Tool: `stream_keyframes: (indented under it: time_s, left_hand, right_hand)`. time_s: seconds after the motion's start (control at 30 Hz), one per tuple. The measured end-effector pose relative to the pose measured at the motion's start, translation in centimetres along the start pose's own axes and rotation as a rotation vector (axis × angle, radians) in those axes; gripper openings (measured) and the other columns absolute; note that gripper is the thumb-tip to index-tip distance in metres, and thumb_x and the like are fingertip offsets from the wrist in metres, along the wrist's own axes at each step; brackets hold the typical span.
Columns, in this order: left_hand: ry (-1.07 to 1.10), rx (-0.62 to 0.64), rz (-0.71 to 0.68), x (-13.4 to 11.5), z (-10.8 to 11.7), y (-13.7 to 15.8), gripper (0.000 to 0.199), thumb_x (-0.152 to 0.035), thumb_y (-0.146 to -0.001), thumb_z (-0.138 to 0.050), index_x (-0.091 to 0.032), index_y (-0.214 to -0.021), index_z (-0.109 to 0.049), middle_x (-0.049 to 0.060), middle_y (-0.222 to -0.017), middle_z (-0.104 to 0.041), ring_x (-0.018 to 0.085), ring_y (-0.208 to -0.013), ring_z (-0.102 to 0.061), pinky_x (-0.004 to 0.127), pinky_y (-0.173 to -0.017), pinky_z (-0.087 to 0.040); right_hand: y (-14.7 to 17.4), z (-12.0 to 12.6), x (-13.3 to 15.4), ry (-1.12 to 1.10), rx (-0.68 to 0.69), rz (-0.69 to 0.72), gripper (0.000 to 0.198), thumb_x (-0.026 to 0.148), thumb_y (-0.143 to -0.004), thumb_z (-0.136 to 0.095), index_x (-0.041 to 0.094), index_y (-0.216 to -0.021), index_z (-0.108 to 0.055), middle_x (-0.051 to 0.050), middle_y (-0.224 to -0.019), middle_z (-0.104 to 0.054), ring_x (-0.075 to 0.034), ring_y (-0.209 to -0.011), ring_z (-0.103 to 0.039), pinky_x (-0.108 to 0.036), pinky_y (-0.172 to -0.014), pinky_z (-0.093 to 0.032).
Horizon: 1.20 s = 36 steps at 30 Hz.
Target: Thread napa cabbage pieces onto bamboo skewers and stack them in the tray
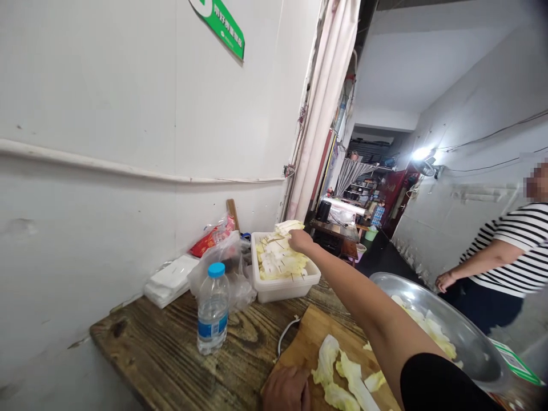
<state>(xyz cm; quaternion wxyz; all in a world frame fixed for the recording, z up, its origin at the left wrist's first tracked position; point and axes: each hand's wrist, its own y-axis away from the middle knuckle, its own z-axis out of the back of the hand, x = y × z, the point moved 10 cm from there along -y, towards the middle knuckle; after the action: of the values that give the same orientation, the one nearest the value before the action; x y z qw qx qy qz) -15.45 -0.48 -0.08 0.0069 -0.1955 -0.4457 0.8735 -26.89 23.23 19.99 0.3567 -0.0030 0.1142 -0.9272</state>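
Observation:
Over the far side of a white plastic tub (280, 294), my right hand (301, 242) is closed on a skewer of cabbage leaves (286, 228). Inside the tub lie several more cabbage skewers (278, 258), their thin sticks showing among pale leaves. My left hand (286, 389) rests at the left edge of a wooden cutting board (306, 337), fingers curled; what they hold, if anything, is hidden. Loose cabbage leaves (327, 359) lie on the board to its right. A large metal bowl (479, 348) with more cabbage pieces stands to the right, partly behind my right arm.
A water bottle (213, 319) with a blue cap stands on the wooden table (171, 337). Plastic bags (240, 268), a red packet (212, 238) and a white stack (171, 277) sit along the wall. A person in a striped shirt (505, 245) stands at the right.

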Motion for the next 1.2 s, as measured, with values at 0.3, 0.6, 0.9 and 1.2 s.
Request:
stream_keyframes:
  time_s: [0.3,0.6,0.9,1.2]
  left_hand:
    - [0.051,0.096,0.044,-0.2,0.6,-0.6,0.025,-0.013,-0.078,-0.043,-0.023,-0.083,-0.066,0.005,-0.069,-0.066,0.019,-0.066,-0.063,0.03,-0.062,-0.05]
    - [0.049,0.233,0.057,0.3,-0.3,-0.4,0.026,-0.022,-0.083,-0.043,-0.021,-0.088,-0.068,0.006,-0.082,-0.07,0.02,-0.077,-0.065,0.032,-0.072,-0.052]
    - [0.024,0.248,-0.017,1.8,-1.1,-0.2,0.033,-0.042,-0.08,-0.045,-0.021,-0.085,-0.07,0.005,-0.085,-0.073,0.02,-0.073,-0.068,0.03,-0.067,-0.054]
    - [-0.01,0.239,-0.047,0.4,-0.2,-0.8,0.032,-0.039,-0.08,-0.045,-0.02,-0.083,-0.07,0.006,-0.082,-0.073,0.02,-0.07,-0.067,0.03,-0.065,-0.054]
  right_hand:
    - [19.0,2.2,-1.3,-0.007,-0.373,0.144,0.032,0.03,-0.091,-0.048,0.019,-0.121,-0.051,-0.007,-0.126,-0.053,-0.022,-0.112,-0.051,-0.046,-0.095,-0.039]
    - [43.4,-4.0,-21.0,0.083,-0.429,-0.31,0.035,0.03,-0.088,-0.035,0.02,-0.102,-0.066,-0.011,-0.106,-0.067,-0.027,-0.099,-0.06,-0.043,-0.086,-0.045]
    - [61.7,-6.7,-32.2,0.22,-0.13,-0.811,0.018,0.022,-0.081,-0.051,0.017,-0.09,-0.066,-0.011,-0.093,-0.067,-0.027,-0.086,-0.059,-0.038,-0.077,-0.041]
    - [62.9,-9.4,-32.7,0.23,0.04,-0.87,0.012,0.017,-0.087,-0.052,0.012,-0.08,-0.061,-0.006,-0.083,-0.062,-0.019,-0.082,-0.058,-0.033,-0.074,-0.044]
